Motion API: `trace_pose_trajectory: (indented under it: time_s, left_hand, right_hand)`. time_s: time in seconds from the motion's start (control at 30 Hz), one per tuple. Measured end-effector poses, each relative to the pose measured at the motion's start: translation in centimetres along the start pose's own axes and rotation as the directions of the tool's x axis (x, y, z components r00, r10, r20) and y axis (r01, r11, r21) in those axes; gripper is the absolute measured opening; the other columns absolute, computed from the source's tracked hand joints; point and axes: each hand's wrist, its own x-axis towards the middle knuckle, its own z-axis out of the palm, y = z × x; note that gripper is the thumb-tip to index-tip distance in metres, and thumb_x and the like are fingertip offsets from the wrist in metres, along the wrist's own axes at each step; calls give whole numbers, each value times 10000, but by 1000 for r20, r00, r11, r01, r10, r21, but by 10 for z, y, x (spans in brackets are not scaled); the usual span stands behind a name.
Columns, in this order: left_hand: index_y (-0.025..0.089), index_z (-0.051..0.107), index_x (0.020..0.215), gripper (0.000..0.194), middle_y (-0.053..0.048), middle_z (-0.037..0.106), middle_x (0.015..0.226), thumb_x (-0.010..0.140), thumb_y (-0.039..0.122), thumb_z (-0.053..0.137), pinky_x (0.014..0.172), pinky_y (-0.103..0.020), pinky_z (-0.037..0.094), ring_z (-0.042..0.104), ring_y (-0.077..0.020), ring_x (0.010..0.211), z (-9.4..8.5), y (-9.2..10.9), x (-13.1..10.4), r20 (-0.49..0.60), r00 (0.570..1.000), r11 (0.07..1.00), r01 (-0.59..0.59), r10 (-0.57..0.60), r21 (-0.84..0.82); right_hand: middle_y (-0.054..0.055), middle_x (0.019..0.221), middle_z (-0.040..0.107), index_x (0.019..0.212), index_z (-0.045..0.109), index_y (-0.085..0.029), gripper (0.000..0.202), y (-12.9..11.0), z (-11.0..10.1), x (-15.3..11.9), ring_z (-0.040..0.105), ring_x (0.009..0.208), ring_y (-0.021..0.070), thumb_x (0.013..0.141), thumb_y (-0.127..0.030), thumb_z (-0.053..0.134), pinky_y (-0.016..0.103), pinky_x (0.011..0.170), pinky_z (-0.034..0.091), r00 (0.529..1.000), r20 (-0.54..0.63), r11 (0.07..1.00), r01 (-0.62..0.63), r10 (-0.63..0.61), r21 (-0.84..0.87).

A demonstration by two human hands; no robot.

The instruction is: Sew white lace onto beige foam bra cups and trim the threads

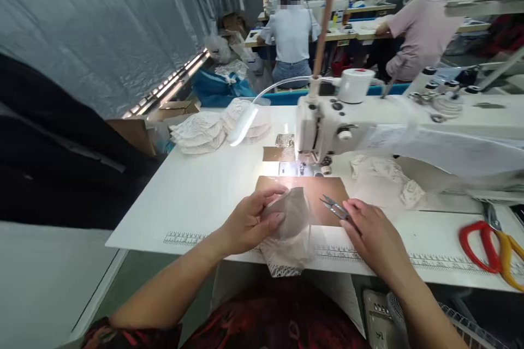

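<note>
Low in the centre of the frame, our left hand (256,219) pinches the cloth (292,221), which hangs over the table's (164,212) front edge. Just right, our right hand (374,234) grips the snips (333,207), their tips apart from the cloth (any loose thread is too small to tell). Beyond, right of centre, lies a lace piece (387,180). The cloth is clear of the machine (323,125), so we judge it partly worked. Left of centre sit two stacks (200,133); whether they are done or left to do, we cannot tell.
</note>
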Motion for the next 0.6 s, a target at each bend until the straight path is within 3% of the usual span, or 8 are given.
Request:
trace_pose_trajectory:
  time_s: [0.07, 0.13, 0.2, 0.27, 0.33, 0.4, 0.5, 0.6]
  left_hand:
    - [261, 400, 1364, 447, -41, 631, 988, 940, 196, 527, 631, -193, 452, 564, -92, 711, -8, -8, -14, 8, 998, 996, 65, -64, -58]
    - [252, 385, 1392, 479, -71, 630, 1073, 937, 214, 532, 670, -215, 471, 595, -120, 787, -13, -9, -22, 14, 996, 994, 88, -87, -61]
    - [225, 424, 1373, 476, -104, 608, 1162, 916, 230, 559, 744, -256, 489, 607, -164, 902, -17, -8, -25, 4, 997, 997, 71, -71, -3]
    - [191, 514, 1278, 395, -90, 627, 1083, 891, 229, 586, 755, -264, 485, 598, -165, 880, -20, -6, -27, 3, 999, 996, 43, -43, 74]
    - [167, 595, 1099, 222, -41, 626, 889, 883, 218, 587, 688, -237, 467, 564, -131, 748, -23, -4, -28, 8, 1000, 994, 20, -21, 111]
    - [160, 611, 937, 82, -18, 590, 776, 891, 216, 573, 633, -220, 447, 527, -114, 673, -27, -4, -31, 7, 1000, 996, 5, -5, 92]
    - [151, 617, 900, 109, -90, 629, 957, 898, 248, 568, 730, -266, 492, 588, -170, 853, -33, -5, -38, -44, 999, 1000, 10, -9, 17]
    - [157, 620, 1020, 201, -108, 646, 1046, 905, 314, 574, 762, -296, 519, 618, -203, 931, -45, -7, -47, -185, 973, 982, 114, -141, -149]
  right_hand:
    - [120, 1241, 635, 1253, 602, -211, 371, -11, -5, 5, 576, 1139, 296, 950, -364, 451, 464, 932, 499, 998, -3, 972, -62, 65, 226]
    - [88, 1279, 621, 1261, 592, -258, 349, -32, -8, 16, 579, 1156, 257, 948, -367, 482, 417, 946, 493, 988, 77, 865, -151, 130, 478]
    - [88, 1267, 623, 1286, 569, -255, 378, -60, -8, 31, 605, 1096, 235, 933, -382, 523, 383, 916, 501, 975, 203, 714, -203, 86, 670]
    - [89, 1188, 647, 1283, 567, -232, 395, -87, -5, 47, 627, 996, 216, 929, -400, 525, 353, 857, 512, 950, 310, 528, -245, -38, 814]
    - [67, 1016, 672, 1140, 643, -195, 329, -108, 0, 59, 617, 853, 193, 905, -411, 561, 302, 743, 507, 920, 371, 418, -291, -125, 861]
    - [41, 926, 657, 1015, 672, -180, 278, -121, 6, 65, 582, 770, 169, 867, -410, 618, 268, 671, 479, 906, 402, 344, -338, -132, 876]
    - [15, 870, 644, 963, 677, -200, 267, -126, 14, 66, 567, 722, 164, 818, -424, 674, 262, 637, 469, 880, 465, 215, -438, -96, 873]
    - [14, 799, 658, 920, 686, -234, 279, -120, 19, 59, 606, 715, 194, 778, -473, 702, 292, 646, 497, 867, 498, 91, -494, -21, 865]
